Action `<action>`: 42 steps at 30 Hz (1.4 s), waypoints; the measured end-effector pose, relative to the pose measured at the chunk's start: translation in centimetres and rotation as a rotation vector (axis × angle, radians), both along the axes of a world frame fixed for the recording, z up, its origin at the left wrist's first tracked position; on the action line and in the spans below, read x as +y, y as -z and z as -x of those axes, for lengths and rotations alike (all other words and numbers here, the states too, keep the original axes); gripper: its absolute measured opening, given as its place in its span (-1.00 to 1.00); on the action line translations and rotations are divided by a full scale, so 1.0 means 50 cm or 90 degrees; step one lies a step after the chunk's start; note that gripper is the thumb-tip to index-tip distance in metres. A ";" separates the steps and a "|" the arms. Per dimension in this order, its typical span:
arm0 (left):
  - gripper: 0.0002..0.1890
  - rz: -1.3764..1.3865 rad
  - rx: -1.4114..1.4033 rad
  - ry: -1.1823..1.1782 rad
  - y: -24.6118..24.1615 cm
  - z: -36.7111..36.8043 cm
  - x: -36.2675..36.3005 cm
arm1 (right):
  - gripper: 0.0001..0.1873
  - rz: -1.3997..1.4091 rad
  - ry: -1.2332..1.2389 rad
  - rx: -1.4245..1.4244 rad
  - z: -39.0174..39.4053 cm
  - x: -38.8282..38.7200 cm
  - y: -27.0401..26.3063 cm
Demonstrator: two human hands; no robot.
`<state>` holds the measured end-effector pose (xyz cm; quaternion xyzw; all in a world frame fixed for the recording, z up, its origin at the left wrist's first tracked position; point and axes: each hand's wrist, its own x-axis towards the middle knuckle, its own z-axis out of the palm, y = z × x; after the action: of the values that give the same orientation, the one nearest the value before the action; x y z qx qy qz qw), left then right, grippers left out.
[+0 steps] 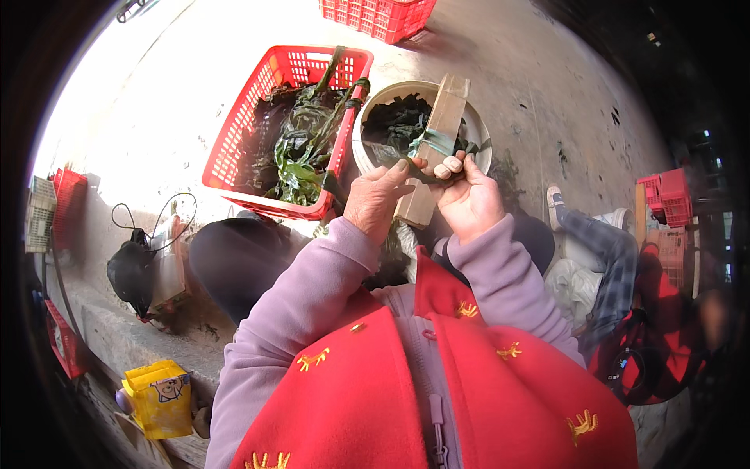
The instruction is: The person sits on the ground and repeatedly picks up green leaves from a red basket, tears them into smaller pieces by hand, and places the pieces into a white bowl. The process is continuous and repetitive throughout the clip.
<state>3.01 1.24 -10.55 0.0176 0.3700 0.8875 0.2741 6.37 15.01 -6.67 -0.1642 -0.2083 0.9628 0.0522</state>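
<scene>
A dark green strip of seaweed (418,171), apparently kelp, is stretched between my two hands. My left hand (375,199) pinches one end between thumb and fingers. The other end is in my right hand (472,202), palm up, with pale coverings over some curled fingertips. Both hands are above the near rim of a round whitish bucket (364,153). A wooden board (448,108) lies across that bucket, with light blue-green strapping (435,142) wound around its middle. More dark seaweed pieces (398,120) fill the bucket beneath the board.
Left of the bucket stands a red plastic crate (231,140) of long wet seaweed (299,146); some hangs over its right side. Another red crate (375,17) stands farther off. A black bag (130,272) and a yellow bag (157,398) are at left. Another person (609,264) sits at right.
</scene>
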 end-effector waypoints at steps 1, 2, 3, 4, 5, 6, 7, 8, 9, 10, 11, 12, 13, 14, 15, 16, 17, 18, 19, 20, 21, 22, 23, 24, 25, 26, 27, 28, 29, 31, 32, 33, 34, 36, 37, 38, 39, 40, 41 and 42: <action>-0.69 -0.020 0.015 -0.010 0.000 0.004 -0.001 | -0.79 -0.031 0.017 -0.075 -0.006 0.000 0.006; -0.72 -0.013 -0.018 -0.011 0.000 0.008 -0.003 | -0.80 -0.121 0.026 -0.083 -0.013 0.004 0.008; -0.75 -0.028 -0.030 -0.006 0.000 0.010 -0.004 | -0.80 -0.203 0.031 -0.105 -0.019 0.005 0.009; -0.78 -0.055 -0.035 0.017 -0.001 0.011 -0.004 | -0.81 -0.305 0.055 -0.132 -0.027 0.006 0.008; -0.80 -0.001 -0.029 0.027 -0.002 0.011 -0.004 | -0.83 -0.447 0.077 -0.133 -0.033 0.005 0.007; -0.82 0.039 -0.016 0.052 -0.005 0.011 -0.003 | -0.84 -0.567 0.074 -0.089 -0.038 0.004 0.006; -0.84 0.088 -0.008 0.057 -0.008 0.011 -0.003 | -0.85 -0.689 0.076 -0.054 -0.044 0.005 0.004; -0.85 0.159 0.027 0.077 -0.011 0.010 -0.001 | -0.86 -0.838 0.122 0.038 -0.042 0.005 0.005; -0.87 0.177 0.067 0.135 -0.016 0.011 -0.002 | -0.83 -0.862 0.095 0.103 -0.045 0.007 0.004; -0.89 0.201 0.103 0.185 -0.020 0.012 -0.002 | -0.81 -0.861 0.080 0.155 -0.041 0.008 0.006; -0.90 0.231 0.140 0.247 -0.025 0.012 -0.003 | -0.79 -0.868 0.045 0.215 -0.040 0.010 0.007; -0.95 0.239 0.159 0.285 -0.029 0.015 -0.003 | -0.77 -0.926 0.039 0.276 -0.035 0.014 0.010; -0.96 0.255 0.183 0.279 -0.033 0.015 -0.003 | -0.80 -0.897 0.006 0.287 -0.031 0.014 0.014; -0.97 0.269 0.212 0.284 -0.037 0.016 -0.004 | -0.82 -0.818 -0.062 0.255 -0.033 0.017 0.016; -0.97 0.261 0.260 0.278 -0.040 0.014 -0.003 | -0.83 -0.734 -0.131 0.191 -0.033 0.017 0.019; -0.92 0.261 0.267 0.269 -0.042 0.013 -0.002 | -0.83 -0.745 -0.107 0.175 -0.032 0.016 0.023; -0.91 0.300 0.241 0.248 -0.044 0.011 0.000 | -0.83 -0.755 -0.084 0.159 -0.034 0.015 0.028; -0.90 0.317 0.230 0.195 -0.044 0.007 0.002 | -0.83 -0.766 -0.060 0.143 -0.034 0.014 0.032; -0.90 0.334 0.219 0.143 -0.044 0.006 0.003 | -0.85 -0.699 -0.074 0.087 -0.036 0.014 0.036; -0.88 0.395 0.232 0.113 -0.043 0.002 0.004 | -0.86 -0.633 -0.088 0.032 -0.036 0.015 0.040; -0.87 0.416 0.434 0.007 -0.042 0.002 0.005 | -0.86 -0.557 -0.101 0.014 -0.038 0.018 0.043; -0.86 0.462 0.612 -0.064 -0.040 0.003 0.003 | -0.88 -0.436 -0.127 -0.022 -0.035 0.021 0.048; -0.85 0.498 0.809 -0.137 -0.037 0.004 0.002 | -0.88 -0.402 -0.144 -0.063 -0.035 0.026 0.052; -0.81 0.499 0.857 -0.145 -0.035 0.007 0.000 | -0.88 -0.357 -0.170 -0.069 -0.033 0.032 0.055; -0.79 0.488 0.846 -0.121 -0.031 0.008 -0.002 | -0.87 -0.312 -0.191 -0.058 -0.032 0.038 0.057; -0.78 0.480 0.829 -0.107 -0.028 0.010 -0.002 | -0.84 -0.269 -0.256 -0.061 -0.031 0.043 0.059; -0.77 0.488 0.797 -0.106 -0.025 0.010 -0.003 | -0.83 -0.229 -0.295 -0.051 -0.031 0.045 0.060; -0.71 0.411 0.698 -0.066 -0.021 0.010 -0.002 | -0.83 -0.196 -0.315 -0.054 -0.032 0.048 0.060; -0.71 0.385 0.589 -0.024 -0.018 0.011 -0.002 | -0.82 -0.170 -0.334 -0.083 -0.033 0.048 0.059; -0.69 0.331 0.372 0.063 -0.015 0.013 -0.001 | -0.79 -0.169 -0.327 -0.055 -0.039 0.047 0.057; -0.64 0.303 0.319 0.084 -0.015 0.017 -0.002 | -0.77 -0.181 -0.326 -0.056 -0.044 0.045 0.055; -0.63 0.276 0.278 0.101 -0.015 0.021 -0.003 | -0.76 -0.194 -0.325 -0.057 -0.047 0.044 0.054; -0.62 0.253 0.238 0.121 -0.017 0.029 -0.006 | -0.75 -0.278 -0.319 -0.043 -0.052 0.042 0.054; -0.61 0.229 0.144 0.205 -0.020 0.041 -0.013 | -0.77 -0.358 -0.329 -0.071 -0.059 0.040 0.056; -0.62 0.195 0.110 0.237 -0.021 0.045 -0.014 | -0.78 -0.386 -0.328 -0.048 -0.061 0.041 0.059; -0.63 0.137 0.089 0.271 -0.021 0.045 -0.015 | -0.81 -0.325 -0.354 -0.027 -0.062 0.040 0.062; -0.63 0.118 0.046 0.272 -0.021 0.046 -0.015 | -0.81 -0.248 -0.389 0.012 -0.063 0.041 0.065; -0.63 0.047 0.069 0.328 -0.020 0.043 -0.015 | -0.82 -0.154 -0.423 0.087 -0.062 0.042 0.069; -0.71 0.063 0.097 0.338 -0.019 0.039 -0.015 | -0.82 -0.093 -0.447 0.141 -0.061 0.045 0.072; -0.76 0.074 0.124 0.272 -0.017 0.034 -0.013 | -0.81 -0.041 -0.457 0.161 -0.060 0.048 0.073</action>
<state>1.34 0.57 -9.72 0.1655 0.4328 0.7809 0.4189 9.37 17.40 -10.34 0.0408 -0.2745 0.9254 -0.2583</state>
